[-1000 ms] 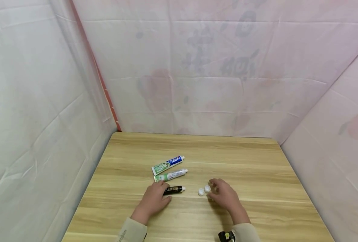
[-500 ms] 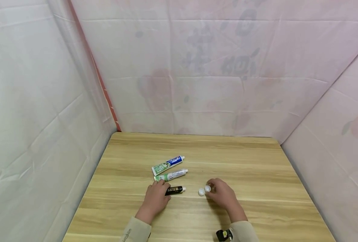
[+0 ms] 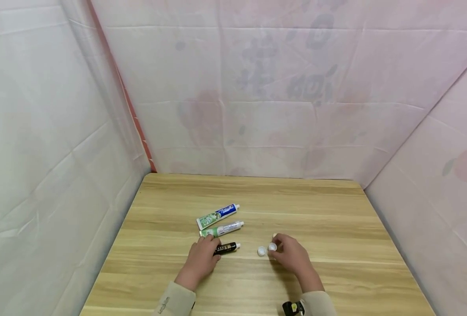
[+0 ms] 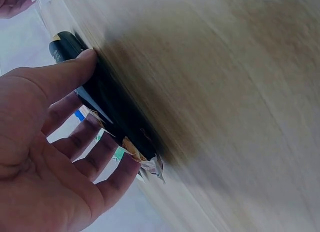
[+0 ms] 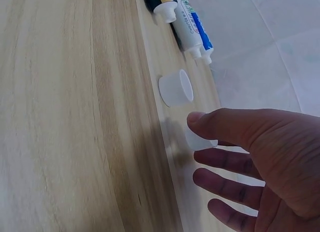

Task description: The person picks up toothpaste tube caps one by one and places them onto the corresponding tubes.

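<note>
My left hand (image 3: 201,259) grips a black toothpaste tube (image 3: 227,248) lying on the table, thumb on the near side and fingers on the far side. In the left wrist view the black tube (image 4: 107,101) shows its crimped end past the fingers. My right hand (image 3: 292,255) pinches a white cap (image 3: 272,246) between thumb and index finger; the remaining fingers are spread in the right wrist view. Just left of it stands another white cap (image 3: 262,251), open side up. The black tube's bare white nozzle (image 5: 167,12) points towards the caps.
Beyond the black tube lie a green-and-white toothpaste tube (image 3: 225,228) and a blue-and-green one (image 3: 218,216), both with uncapped nozzles pointing right. The wooden table (image 3: 316,206) ends at a pale printed cloth wall (image 3: 257,131), with further cloth at both sides.
My right thumb and index finger have closed in on the nearer cap, which has shifted slightly right, away from the other cap. The left hand keeps its grip on the black tube.
</note>
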Motion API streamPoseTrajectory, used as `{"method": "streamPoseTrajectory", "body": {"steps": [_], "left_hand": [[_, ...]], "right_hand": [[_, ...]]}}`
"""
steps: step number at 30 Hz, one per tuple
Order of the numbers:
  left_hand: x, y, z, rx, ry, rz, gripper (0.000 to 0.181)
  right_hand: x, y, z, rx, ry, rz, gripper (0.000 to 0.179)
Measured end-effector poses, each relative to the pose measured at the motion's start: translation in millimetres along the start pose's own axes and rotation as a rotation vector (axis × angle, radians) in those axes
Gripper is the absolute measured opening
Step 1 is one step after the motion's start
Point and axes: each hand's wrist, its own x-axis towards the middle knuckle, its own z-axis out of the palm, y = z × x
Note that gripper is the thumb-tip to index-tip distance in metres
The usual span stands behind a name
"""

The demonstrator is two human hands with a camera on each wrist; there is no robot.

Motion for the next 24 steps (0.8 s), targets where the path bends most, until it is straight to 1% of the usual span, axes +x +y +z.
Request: {"method": "streamPoseTrajectory", "body": {"steps": [4,10,13,16,18,21,24], "left_hand": [[-0.3,0.3,-1.0,-0.010,0.000,0.019,0.034],[-1.6,0.6,-3.8,-0.056,0.033,0.047,0.038],[-2.5,1.1,-5.6,-0.063,0.055,0.057,0.037],[-3.5,1.8,-6.8,-0.051,0.085,0.076,0.038],[-4.7,2.9,-7.8,-0.051,0.117,0.099,0.040],[-6.5,5.7,-10.0,-0.058,0.177,0.144,0.041],[-7.4,10.1,-14.1,-0.070,0.227,0.179,0.039]], "right_hand": [[-4.3,2,-3,-0.003,0.012,0.011,0.023],[-9.3,7,-7,0.009,0.028,0.036,0.020],[-12.2,8,-9,0.015,0.048,0.026,0.017],[-15.8,8,-11,0.026,0.086,-0.001,0.016],[-18.6,9,-12,0.050,0.113,-0.018,0.019],[-23.4,8,-13,0.135,0.130,-0.051,0.026],[-27.9,5,-18,0.226,0.148,-0.116,0.029]]}}
